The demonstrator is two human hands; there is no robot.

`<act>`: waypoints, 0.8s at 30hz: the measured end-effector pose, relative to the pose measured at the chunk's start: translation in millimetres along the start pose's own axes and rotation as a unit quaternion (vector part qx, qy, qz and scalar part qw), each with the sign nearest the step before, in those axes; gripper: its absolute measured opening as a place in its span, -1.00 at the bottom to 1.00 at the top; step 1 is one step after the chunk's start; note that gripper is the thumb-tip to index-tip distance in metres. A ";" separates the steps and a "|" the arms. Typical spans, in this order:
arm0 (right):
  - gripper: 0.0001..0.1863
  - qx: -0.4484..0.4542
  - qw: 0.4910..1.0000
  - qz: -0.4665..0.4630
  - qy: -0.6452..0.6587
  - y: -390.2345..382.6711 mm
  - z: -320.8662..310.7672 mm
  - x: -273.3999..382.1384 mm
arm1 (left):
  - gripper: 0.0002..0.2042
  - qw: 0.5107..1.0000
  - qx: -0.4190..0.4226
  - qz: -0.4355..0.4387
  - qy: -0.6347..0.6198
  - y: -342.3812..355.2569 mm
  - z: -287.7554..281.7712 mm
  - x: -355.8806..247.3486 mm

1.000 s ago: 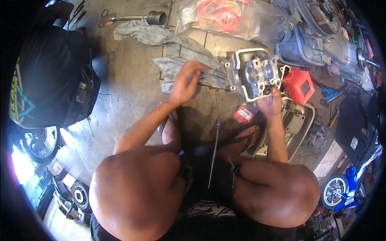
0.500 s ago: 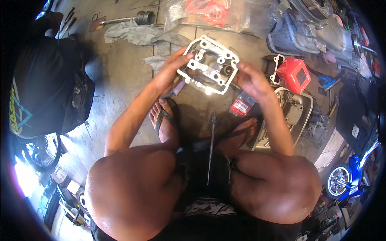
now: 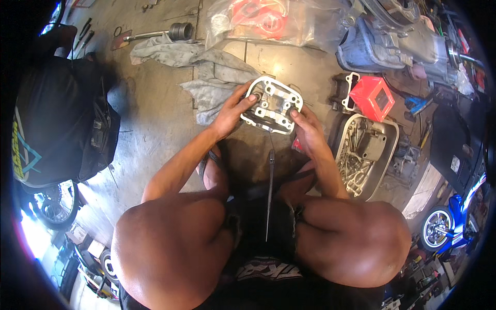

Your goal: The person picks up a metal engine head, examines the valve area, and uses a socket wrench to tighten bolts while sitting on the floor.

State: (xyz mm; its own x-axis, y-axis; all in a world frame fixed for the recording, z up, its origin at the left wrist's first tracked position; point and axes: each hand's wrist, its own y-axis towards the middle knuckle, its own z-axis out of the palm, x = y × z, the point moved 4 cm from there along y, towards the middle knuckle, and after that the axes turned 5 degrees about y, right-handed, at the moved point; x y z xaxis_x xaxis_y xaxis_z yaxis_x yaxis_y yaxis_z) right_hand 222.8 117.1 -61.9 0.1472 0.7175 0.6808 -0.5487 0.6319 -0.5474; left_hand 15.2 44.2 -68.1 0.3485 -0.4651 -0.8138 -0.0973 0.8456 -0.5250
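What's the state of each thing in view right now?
Cylinder head: lifted off the floor, held at both ends.
Left hand: grip closed on the head's left end.
Right hand: grip closed on the head's right end.
Grey rag: crumpled on the floor.
Metal tray: on the floor, holding loose parts.
Red box: on the floor beside the tray.
Long rod: between the knees.

The left hand (image 3: 231, 109) and right hand (image 3: 308, 125) cover the near side edges of the metal engine cover (image 3: 272, 105). The small parts in the open casing (image 3: 385, 135) are too small to tell apart. The blue motorcycle (image 3: 448, 225) is cut off by the picture's rim.
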 end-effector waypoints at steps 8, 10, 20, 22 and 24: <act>-0.33 0.022 0.996 0.014 0.090 -1.7 2.4 0.2 | -0.46 0.994 -0.033 0.059 0.087 -4.3 -7.3 -2.8; -0.32 0.007 0.996 0.019 0.081 -1.3 10.4 2.0 | -0.47 0.998 -0.026 0.020 0.047 -3.4 -15.2 6.9; -0.37 0.023 1.000 0.004 0.005 11.5 6.7 7.9 | -0.47 0.980 -0.111 0.019 0.163 10.4 -19.3 15.7; -0.38 0.013 1.000 0.004 0.000 12.4 7.6 7.9 | -0.46 0.972 -0.136 -0.001 0.193 12.1 -23.5 24.8; -0.37 0.006 1.000 0.007 -0.007 13.7 6.3 6.0 | -0.46 0.972 -0.131 0.018 0.194 17.1 -25.8 30.2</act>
State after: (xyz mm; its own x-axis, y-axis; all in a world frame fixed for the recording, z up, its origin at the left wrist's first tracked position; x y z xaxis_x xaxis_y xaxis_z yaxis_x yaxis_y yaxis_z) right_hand 211.0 128.2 -62.2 0.1276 0.7226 0.6794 -0.5607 0.6176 -0.5516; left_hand 0.1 37.8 -108.1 -0.0318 -0.5440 -0.8385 -0.3554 0.7902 -0.4992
